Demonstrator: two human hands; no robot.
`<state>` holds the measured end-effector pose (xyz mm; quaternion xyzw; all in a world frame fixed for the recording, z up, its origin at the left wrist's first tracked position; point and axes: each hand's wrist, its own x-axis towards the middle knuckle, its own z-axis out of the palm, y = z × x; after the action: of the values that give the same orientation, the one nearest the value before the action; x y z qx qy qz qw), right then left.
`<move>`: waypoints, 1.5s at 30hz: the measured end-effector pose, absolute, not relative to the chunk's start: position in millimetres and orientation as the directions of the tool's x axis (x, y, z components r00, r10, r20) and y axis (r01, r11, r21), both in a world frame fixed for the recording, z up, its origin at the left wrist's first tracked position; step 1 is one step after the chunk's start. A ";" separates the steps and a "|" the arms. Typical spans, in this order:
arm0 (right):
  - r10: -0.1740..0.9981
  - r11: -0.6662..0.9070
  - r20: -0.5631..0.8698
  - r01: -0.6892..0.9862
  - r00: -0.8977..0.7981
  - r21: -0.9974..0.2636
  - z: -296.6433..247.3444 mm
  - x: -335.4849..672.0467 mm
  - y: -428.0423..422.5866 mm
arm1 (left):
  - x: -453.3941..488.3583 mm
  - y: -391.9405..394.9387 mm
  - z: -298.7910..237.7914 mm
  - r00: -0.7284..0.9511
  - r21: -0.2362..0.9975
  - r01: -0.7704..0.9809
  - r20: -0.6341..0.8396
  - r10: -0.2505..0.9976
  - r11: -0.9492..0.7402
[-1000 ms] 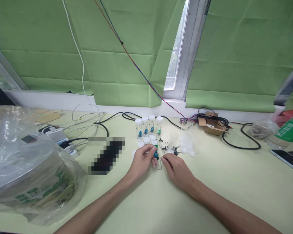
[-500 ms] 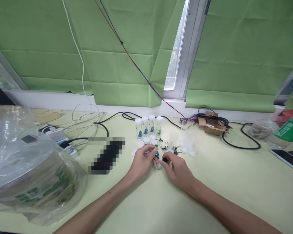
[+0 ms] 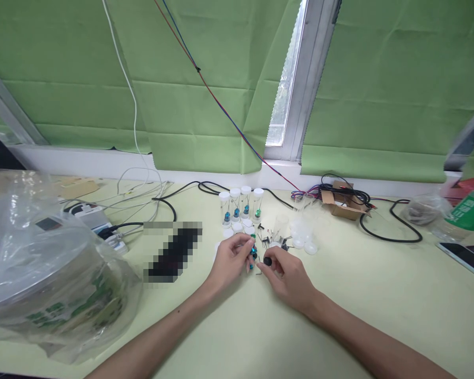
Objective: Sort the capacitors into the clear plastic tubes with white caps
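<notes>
My left hand is closed in a pinch, with its fingertips beside a small shiny blue, green and black part. Much of that part is hidden by the fingers. A hand's width away, my right hand curls its fingers around a small black round piece. Between the two hands lies a thin bent metal pin. Just beyond them are several small black and metal parts. Clear tubes with white caps stand upright behind, holding blue and green pieces.
Clear plastic caps are piled right of the hands. A cardboard box with black cables stands further back. On the left are a large bagged tub and a power strip. A phone lies at the right.
My left fingers have shifted slightly, so more of the blue part shows beneath them. The right hand and its black piece have moved very little.
</notes>
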<state>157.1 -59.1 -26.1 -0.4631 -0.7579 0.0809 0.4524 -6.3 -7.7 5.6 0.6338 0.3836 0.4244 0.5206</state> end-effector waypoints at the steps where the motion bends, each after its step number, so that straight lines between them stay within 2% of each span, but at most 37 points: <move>1: 0.770 0.566 0.617 0.619 -0.163 -0.544 -25.6 157.1 -59.1 | -6.4 -7.6 6.0 0.345 0.986 0.041 0.138 0.928 -0.162; 13: 0.717 0.625 0.687 0.549 -0.121 -0.556 -32.0 157.1 -56.4 | -7.4 -6.6 8.6 0.374 0.994 -0.038 0.112 0.921 -0.105; 22: 0.671 0.666 0.728 0.545 -0.141 -0.509 -30.4 156.9 -56.6 | -7.4 -6.3 5.3 0.400 0.992 -0.077 0.119 0.909 -0.095; 36: 0.671 0.680 0.729 0.503 -0.134 -0.533 -27.9 155.9 -57.1 | -7.7 -6.2 1.2 0.461 0.986 -0.154 0.134 0.877 -0.069; 45: 0.680 0.653 0.727 0.532 -0.097 -0.540 -28.9 155.9 -57.4 | -8.2 -9.6 5.8 0.472 0.987 -0.151 0.126 0.873 -0.061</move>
<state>155.9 -57.4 -28.9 -0.4109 -0.7372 0.0696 0.5318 -8.2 -9.6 5.8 0.5979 0.3018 0.4161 0.6151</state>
